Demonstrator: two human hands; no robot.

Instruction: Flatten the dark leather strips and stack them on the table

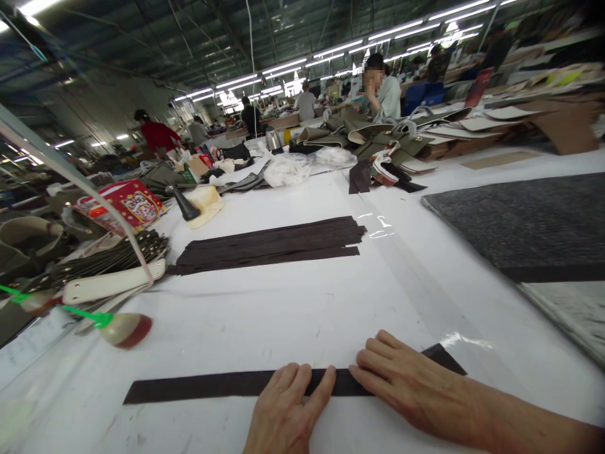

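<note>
A long dark brown strip (pixel 189 386) lies crosswise on the white tabletop near me, its right end angled up and away. My left hand (pixel 290 403) grips the middle of it, fingers bent over the far edge and thumb slanting across the strip. Just to the right, my right hand (pixel 406 381) holds the strip too, its fingers bunched and covering part of it. A short gap between the hands leaves the strip showing. What the fingertips do beneath the knuckles is hidden. Farther back lies a pile of similar dark strips (pixel 269 243).
On the left are a squeeze bottle with green nozzle (pixel 125 329), a pale strap (pixel 113 282) and a red printed bag (pixel 137 205). A dark-handled tool (pixel 184 205) rests on a yellowish pad. To the right lies a grey mat (pixel 529 221). People work beyond piled pieces.
</note>
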